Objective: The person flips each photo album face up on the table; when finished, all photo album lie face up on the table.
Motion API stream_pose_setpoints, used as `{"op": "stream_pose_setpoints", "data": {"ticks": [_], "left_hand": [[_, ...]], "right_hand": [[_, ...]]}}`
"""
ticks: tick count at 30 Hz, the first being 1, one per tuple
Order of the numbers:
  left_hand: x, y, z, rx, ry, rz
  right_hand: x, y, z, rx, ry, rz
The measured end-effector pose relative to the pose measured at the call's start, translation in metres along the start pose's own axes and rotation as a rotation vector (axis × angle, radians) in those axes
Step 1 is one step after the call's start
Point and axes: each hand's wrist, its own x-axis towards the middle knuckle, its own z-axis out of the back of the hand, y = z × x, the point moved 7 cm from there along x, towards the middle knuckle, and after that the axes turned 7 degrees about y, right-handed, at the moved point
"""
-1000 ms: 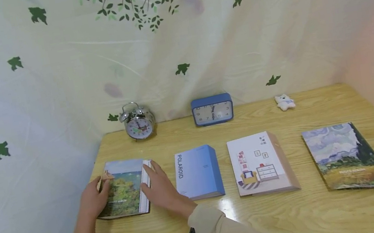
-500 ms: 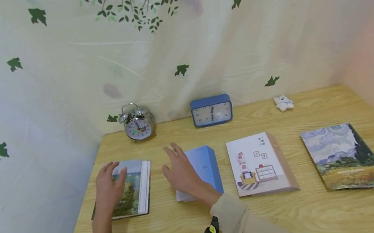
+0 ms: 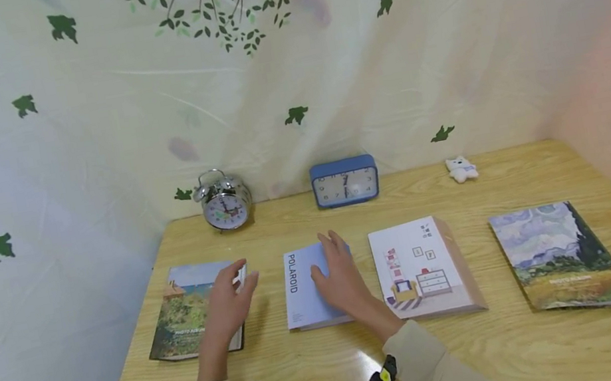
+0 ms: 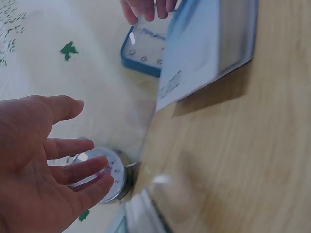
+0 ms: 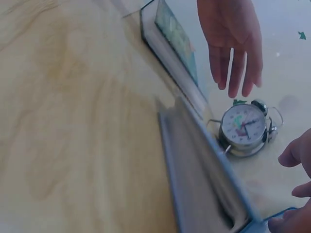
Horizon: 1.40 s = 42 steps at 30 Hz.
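Note:
My left hand (image 3: 227, 311) hovers with spread, relaxed fingers at the right side of a seaside-landscape photo album (image 3: 183, 312), overlapping its page edge in the head view. The left wrist view shows that palm (image 4: 34, 170) holding nothing. Over the right part of a pale blue POLAROID photo album (image 3: 302, 305) is my right hand (image 3: 345, 281), fingers loosely extended and thumb apart. It covers part of the cover and spine. In the right wrist view the blue album's (image 5: 170, 165) pages and cover show below, with the right fingers (image 5: 301, 155) at the frame's edge.
Right of the blue album lie a white album (image 3: 411, 240) with furniture drawings and a wheat-field photo album (image 3: 566, 261). Along the back stand a silver twin-bell alarm clock (image 3: 225, 207), a blue rectangular clock (image 3: 345, 184) and a small white bear figure (image 3: 462, 169), before a curtain.
Both hands have come away from the seaside album and moved right. The right hand now is over the blue album, the left at the seaside album's right side. The albums look unmoved.

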Motion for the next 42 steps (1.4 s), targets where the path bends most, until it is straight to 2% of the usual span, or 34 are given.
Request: {"op": "stream_pose_setpoints", "data": {"ticks": [4,9,13,17,23,27,34,42], "left_hand": [[0.0,-0.002,-0.027,-0.022,0.057,0.014],[0.005,-0.005,-0.057,-0.046,0.096,0.032],[0.01,-0.005,-0.073,0.005,0.108,0.068],[0.011,-0.009,-0.078,0.041,0.109,0.091],[0.011,-0.017,-0.079,0.046,0.116,0.068],[0.012,-0.017,-0.08,0.047,0.126,0.075],[0.015,-0.021,-0.085,0.047,0.172,0.104],[0.015,-0.047,-0.098,0.104,0.244,0.031]], "right_hand": [[-0.01,-0.021,0.003,-0.034,-0.019,-0.025],[-0.022,-0.044,0.002,0.011,0.029,-0.077],[-0.028,-0.051,0.002,0.046,0.063,-0.08],[-0.03,-0.051,0.003,0.055,0.073,-0.072],[-0.03,-0.053,0.007,0.057,0.077,-0.064],[-0.029,-0.054,0.009,0.055,0.08,-0.071],[-0.028,-0.046,0.022,0.068,0.027,-0.042],[-0.025,-0.045,0.037,0.081,0.006,-0.117]]}}
